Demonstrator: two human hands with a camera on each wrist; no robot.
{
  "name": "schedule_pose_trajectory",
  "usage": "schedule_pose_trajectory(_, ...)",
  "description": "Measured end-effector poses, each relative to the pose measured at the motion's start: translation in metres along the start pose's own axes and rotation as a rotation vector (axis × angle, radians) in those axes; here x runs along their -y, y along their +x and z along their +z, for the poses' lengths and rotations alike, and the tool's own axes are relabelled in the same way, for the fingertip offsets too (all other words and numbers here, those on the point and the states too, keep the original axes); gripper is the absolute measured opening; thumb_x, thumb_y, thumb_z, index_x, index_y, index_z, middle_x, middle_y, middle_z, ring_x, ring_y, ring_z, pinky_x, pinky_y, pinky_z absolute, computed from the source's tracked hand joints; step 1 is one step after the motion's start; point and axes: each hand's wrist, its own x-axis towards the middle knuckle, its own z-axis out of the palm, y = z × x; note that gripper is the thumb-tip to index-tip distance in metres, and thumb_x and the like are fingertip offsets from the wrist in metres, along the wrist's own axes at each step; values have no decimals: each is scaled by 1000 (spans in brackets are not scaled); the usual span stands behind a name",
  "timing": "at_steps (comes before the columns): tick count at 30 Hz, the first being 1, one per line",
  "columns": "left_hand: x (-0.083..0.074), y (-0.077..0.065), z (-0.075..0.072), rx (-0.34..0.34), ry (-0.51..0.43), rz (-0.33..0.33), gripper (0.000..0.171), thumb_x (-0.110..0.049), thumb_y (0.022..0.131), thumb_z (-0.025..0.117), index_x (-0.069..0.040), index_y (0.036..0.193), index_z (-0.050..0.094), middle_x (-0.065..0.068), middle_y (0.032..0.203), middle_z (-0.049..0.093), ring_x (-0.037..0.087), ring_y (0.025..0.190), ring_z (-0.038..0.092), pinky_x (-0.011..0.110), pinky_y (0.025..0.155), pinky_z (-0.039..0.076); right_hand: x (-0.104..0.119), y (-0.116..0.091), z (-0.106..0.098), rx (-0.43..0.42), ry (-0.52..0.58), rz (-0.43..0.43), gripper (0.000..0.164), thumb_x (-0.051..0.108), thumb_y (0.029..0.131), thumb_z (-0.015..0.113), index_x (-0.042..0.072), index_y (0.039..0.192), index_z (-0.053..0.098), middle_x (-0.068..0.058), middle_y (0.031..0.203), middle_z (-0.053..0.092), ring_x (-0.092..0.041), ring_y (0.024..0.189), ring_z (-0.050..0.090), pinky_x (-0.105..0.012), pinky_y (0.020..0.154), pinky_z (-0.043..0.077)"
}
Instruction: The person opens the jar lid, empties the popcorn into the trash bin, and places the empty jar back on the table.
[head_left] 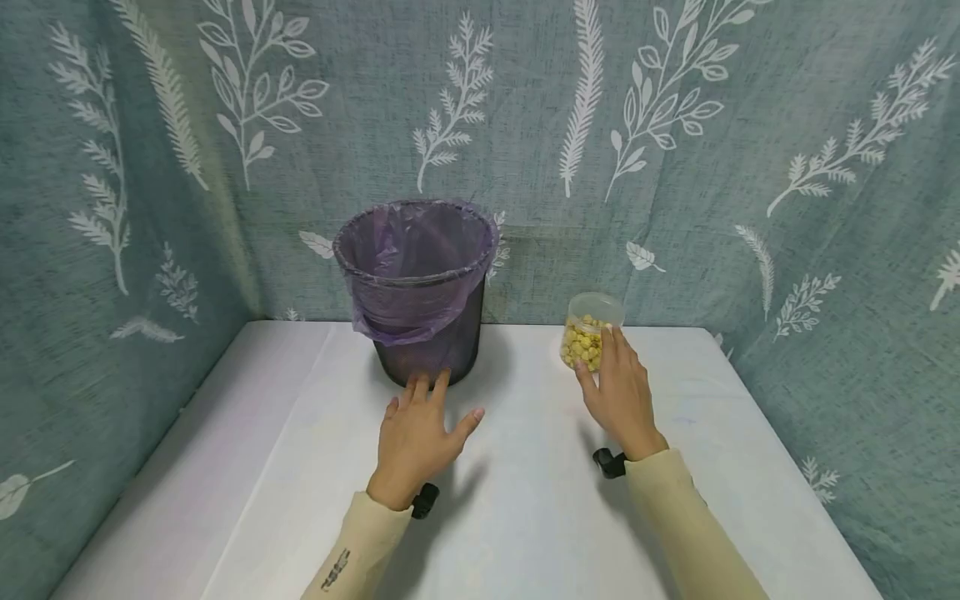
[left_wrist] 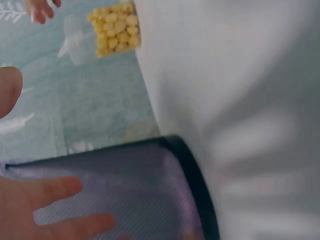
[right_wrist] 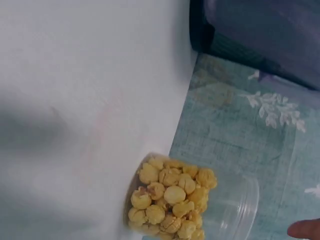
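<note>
A clear plastic jar (head_left: 597,305), partly filled with yellow caramel popcorn (right_wrist: 172,195), stands near the table's back edge. My right hand (head_left: 621,398) is held in front of the jar with its fingers extended, covering part of its right side. Only one fingertip (right_wrist: 305,229) shows in the right wrist view, apart from the jar. To the left stands a dark bin (head_left: 429,362) lined with a purple plastic bag (head_left: 408,310). My left hand (head_left: 417,446) reaches toward the bin's base, fingers spread and holding nothing. Whether its fingertips touch the bin cannot be told.
The white table (head_left: 300,500) ends at a green curtain (head_left: 525,167) with white leaf prints, which also hangs along both sides. Small black cameras (head_left: 424,501) are strapped at the wrists.
</note>
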Motion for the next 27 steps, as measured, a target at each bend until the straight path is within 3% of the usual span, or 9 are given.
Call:
schedule_pose_trajectory(6,-9,7,13,-19,-78,50,89,-65,93,69,-2,154,50,27,150,54,48,135,54,65,104,47,-11,27,4,-20,40,69,79,35,107,59,-16,158,25,-40,162,25,-57,145,33,-75,109,34)
schedule_pose_trajectory(13,-18,12,27,26,-170,106,91,-62,91,75,1,152,51,25,147,58,47,126,61,61,92,56,-28,54,16,14,93,172,92,41,106,61,-15,161,12,-37,165,15,-57,146,29,-73,112,32)
schedule_pose_trajectory(22,-26,21,41,131,-329,126,90,-59,89,79,-4,154,50,20,149,57,41,134,57,60,101,52,-41,78,39,-29,161,286,111,51,98,71,-10,163,3,-37,166,12,-54,152,21,-67,119,26)
schedule_pose_trajectory(27,-26,29,44,222,-440,105,92,-58,88,81,-9,158,46,18,155,53,39,141,50,63,107,46,-44,84,54,-97,240,344,116,50,93,78,-6,165,6,-34,163,18,-52,147,30,-64,116,33)
